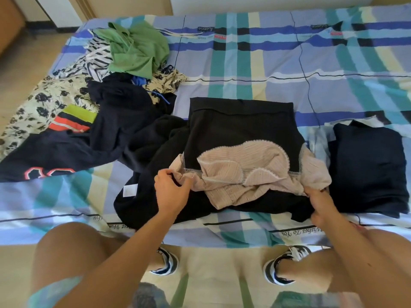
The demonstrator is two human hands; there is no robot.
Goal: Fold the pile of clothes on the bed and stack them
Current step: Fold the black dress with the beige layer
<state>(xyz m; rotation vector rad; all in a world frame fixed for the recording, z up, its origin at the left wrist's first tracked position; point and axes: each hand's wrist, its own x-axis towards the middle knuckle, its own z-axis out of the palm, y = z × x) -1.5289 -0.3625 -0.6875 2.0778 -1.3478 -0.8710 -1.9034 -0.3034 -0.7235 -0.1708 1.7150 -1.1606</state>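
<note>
A pale pink ribbed top [249, 174] with lace trim lies crumpled on a black garment [240, 127] spread near the bed's front edge. My left hand [172, 188] pinches the pink top's left corner. My right hand [320, 202] grips its right corner, by the black cloth. To the right a folded dark navy garment [367, 170] lies flat. At the left is the unfolded pile: a green shirt [138, 47], a striped piece [97, 56], a floral cloth [37, 107] and a navy jersey [73, 150] with red and lime patches.
The bed [289, 63] has a blue, teal and cream checked sheet, with bare sheet across the back and right. My knees and striped shoes [287, 265] are at the bed's front edge. Floor and furniture show at the far left.
</note>
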